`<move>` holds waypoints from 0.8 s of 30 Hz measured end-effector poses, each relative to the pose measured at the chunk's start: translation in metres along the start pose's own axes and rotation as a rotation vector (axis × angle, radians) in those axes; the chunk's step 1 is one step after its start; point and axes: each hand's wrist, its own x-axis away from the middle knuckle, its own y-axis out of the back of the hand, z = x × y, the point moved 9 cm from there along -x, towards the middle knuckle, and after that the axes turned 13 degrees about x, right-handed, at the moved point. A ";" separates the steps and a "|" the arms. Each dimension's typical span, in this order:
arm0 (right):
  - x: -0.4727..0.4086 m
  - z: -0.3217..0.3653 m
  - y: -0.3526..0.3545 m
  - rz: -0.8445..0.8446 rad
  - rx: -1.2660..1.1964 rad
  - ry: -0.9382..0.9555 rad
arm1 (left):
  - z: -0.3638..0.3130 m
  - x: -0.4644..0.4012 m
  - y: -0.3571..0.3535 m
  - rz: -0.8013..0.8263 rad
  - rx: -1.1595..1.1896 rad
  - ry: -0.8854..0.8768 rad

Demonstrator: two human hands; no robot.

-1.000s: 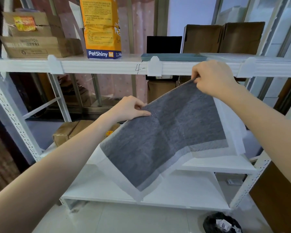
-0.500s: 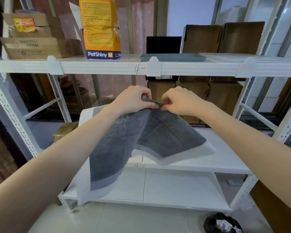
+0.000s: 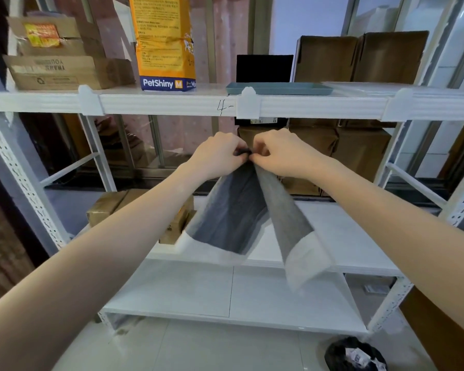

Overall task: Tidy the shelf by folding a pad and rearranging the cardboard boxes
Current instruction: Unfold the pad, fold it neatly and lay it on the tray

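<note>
A grey pad (image 3: 236, 210) with a white border hangs folded in front of the white shelf unit (image 3: 172, 103). My left hand (image 3: 220, 153) and my right hand (image 3: 279, 153) pinch its top corners together, knuckles almost touching. Two halves droop below, one left, one right. Brown cardboard boxes (image 3: 359, 153) stand on the middle shelf behind my hands. More open boxes (image 3: 359, 57) sit on the top shelf at right, and flattened boxes (image 3: 65, 68) lie at top left. A small box (image 3: 105, 207) rests at the middle shelf's left end.
An orange PetShiny bag (image 3: 164, 44) stands on the top shelf beside a blue-grey tray (image 3: 279, 89) and a black panel (image 3: 264, 68). The bottom shelf board (image 3: 225, 290) is white. A black rubbish bag (image 3: 355, 354) lies on the tiled floor at right.
My right hand swung left and down from the top shelf edge to meet the left hand. The pad went from spread flat to folded and hanging.
</note>
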 end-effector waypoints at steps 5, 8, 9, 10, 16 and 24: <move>0.001 -0.016 0.008 -0.089 -0.051 -0.072 | -0.004 -0.002 0.011 -0.063 0.149 -0.014; -0.001 -0.022 0.008 -0.067 -0.055 -0.050 | -0.007 -0.004 0.013 -0.023 0.251 -0.047; -0.001 -0.023 0.004 -0.008 -0.065 -0.032 | -0.007 -0.005 0.013 0.001 0.278 -0.055; 0.000 -0.022 0.000 0.046 -0.076 -0.019 | -0.009 -0.005 0.013 0.026 0.306 -0.068; 0.000 -0.018 -0.014 0.084 -0.131 0.004 | -0.015 -0.002 0.018 0.067 0.556 -0.091; -0.004 -0.021 -0.008 -0.013 -0.207 -0.042 | -0.007 0.001 0.020 0.049 0.673 0.043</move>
